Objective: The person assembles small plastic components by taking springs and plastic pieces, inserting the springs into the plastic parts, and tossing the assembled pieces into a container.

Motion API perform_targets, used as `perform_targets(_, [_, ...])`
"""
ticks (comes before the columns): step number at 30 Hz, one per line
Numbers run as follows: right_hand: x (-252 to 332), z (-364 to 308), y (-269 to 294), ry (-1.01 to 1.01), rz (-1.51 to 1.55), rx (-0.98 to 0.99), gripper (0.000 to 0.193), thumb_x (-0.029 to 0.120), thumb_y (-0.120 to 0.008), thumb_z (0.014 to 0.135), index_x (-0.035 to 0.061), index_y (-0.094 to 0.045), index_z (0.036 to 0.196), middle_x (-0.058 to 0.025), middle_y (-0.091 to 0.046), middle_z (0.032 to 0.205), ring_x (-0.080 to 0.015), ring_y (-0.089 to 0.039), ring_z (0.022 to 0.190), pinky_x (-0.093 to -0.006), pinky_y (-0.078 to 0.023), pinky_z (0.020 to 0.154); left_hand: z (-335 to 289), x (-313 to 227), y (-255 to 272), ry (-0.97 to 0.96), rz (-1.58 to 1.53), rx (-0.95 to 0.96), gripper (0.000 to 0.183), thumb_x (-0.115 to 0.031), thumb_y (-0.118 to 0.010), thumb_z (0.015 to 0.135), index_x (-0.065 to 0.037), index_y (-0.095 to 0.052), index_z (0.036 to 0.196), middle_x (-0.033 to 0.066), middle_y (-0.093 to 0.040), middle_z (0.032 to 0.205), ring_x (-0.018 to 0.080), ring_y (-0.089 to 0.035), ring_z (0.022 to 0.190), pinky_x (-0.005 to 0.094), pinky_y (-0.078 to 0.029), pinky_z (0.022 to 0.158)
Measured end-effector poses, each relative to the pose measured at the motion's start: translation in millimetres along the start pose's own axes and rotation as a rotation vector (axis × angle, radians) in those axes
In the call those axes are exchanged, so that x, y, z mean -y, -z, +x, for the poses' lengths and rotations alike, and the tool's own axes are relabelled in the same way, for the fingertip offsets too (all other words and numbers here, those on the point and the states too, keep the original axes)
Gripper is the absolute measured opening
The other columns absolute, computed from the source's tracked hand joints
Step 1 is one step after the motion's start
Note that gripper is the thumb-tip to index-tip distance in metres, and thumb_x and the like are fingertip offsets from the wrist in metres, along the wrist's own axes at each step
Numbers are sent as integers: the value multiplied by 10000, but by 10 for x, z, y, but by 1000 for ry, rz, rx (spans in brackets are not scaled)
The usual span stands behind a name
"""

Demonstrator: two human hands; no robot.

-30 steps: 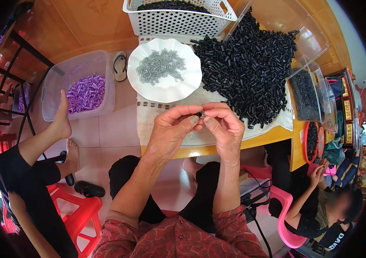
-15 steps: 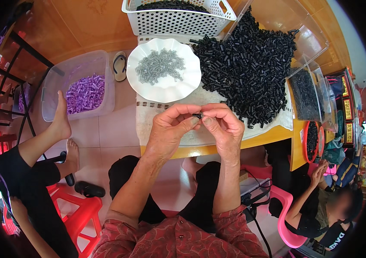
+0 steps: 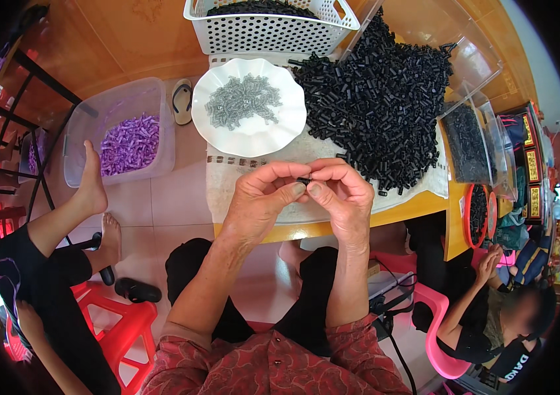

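Observation:
Over the near edge of the table my two hands meet at the fingertips. Thumb and forefinger of my left hand (image 3: pixel 261 192) pinch a small black cylinder (image 3: pixel 304 180). At its right end, the thumb and forefinger of my right hand (image 3: pixel 344 192) are closed together, and whatever they hold is hidden. Just beyond my hands stands a white scalloped plate (image 3: pixel 207 139) bearing a heap of small silvery-clear coil-like pieces (image 3: pixel 235 105). To the right of the plate spreads a big pile of black cylinders (image 3: pixel 375 105) like the one I hold.
A white perforated basket (image 3: pixel 273 36) of black pieces stands at the back. A pale cloth (image 3: pixel 227 191) covers part of the table (image 3: pixel 273 232). On the floor at left are a clear tub (image 3: pixel 72 155) with purple pieces and a red stool (image 3: pixel 118 322). People sit at both sides.
My fingertips have shifted very slightly around the black cylinder. The silvery spot at its right end no longer shows. Both forearms stay nearly where they were.

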State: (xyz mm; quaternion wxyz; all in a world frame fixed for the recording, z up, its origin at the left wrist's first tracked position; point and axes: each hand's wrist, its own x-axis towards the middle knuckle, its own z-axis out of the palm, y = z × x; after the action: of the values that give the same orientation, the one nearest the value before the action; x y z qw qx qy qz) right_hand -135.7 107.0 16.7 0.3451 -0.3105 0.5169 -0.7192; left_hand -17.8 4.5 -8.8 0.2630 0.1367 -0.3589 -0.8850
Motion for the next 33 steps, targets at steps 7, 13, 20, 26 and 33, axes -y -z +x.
perform_targets(7, [-11,5,93,95,-149,-45,112,-32,-651,874,-30,-651,986,-114,-629,1085,-126,-587,933,-247,-480,818,6,-14,14,86,-161,33,231,15,-581,923,13,-628,1149,84,-662,1002,141,-638,881,288,-534,811])
perform_targets(13, [79,25,85,209,-508,-119,121,-25,-679,840,-11,-670,961,-96,-649,1014,-124,-587,881,-240,-468,778,-4,-89,68,107,-197,13,223,-52,-554,960,12,-623,1163,83,-664,988,137,-637,850,275,-529,769])
perform_targets(20, [1,4,93,329,-1027,-57,201,-45,-720,700,75,-702,861,-34,-583,813,-214,-580,810,-323,-444,745,-10,-168,87,60,-161,-106,217,-82,-550,972,-2,-628,1158,90,-666,963,133,-636,787,267,-532,709])
perform_targets(26, [-12,19,42,358,-1191,2,188,-9,-720,698,112,-709,843,-18,-563,798,-215,-564,804,-351,-386,740,-5,-177,73,60,-164,-105,213,-82,-546,975,0,-631,1153,92,-665,960,133,-635,792,271,-538,716])
perform_targets(33, [-28,10,70,337,-1240,26,176,14,-723,705,112,-709,850,-20,-570,803,-215,-567,819,-359,-382,748,-7,-181,74,58,-181,-83,225,-71,-543,973,23,-622,1163,92,-660,950,137,-634,813,272,-540,734])
